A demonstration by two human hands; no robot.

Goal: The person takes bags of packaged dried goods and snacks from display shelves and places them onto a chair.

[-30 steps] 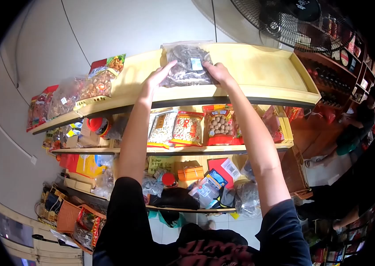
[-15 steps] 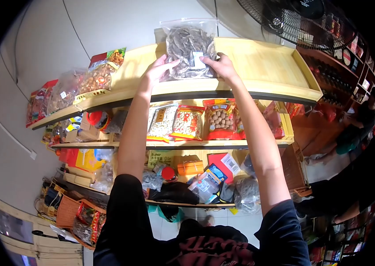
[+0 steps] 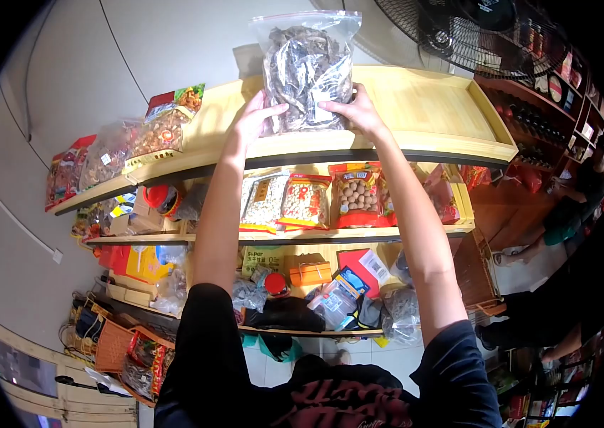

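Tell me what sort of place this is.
Probably a dried-food shop: tiered wooden shelves display colourful food packets, and a clear bag of dark, dried-looking pieces is being held.

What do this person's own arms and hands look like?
Both the left hand and the right hand are bare: no gloves, and no watch or bracelet shows. The forearms are uncovered below the short, dark sleeves of a dark shirt with reddish lettering on its front.

Upright clr zip bag [image 3: 307, 75] w/ dark pcs [image 3: 289, 87]
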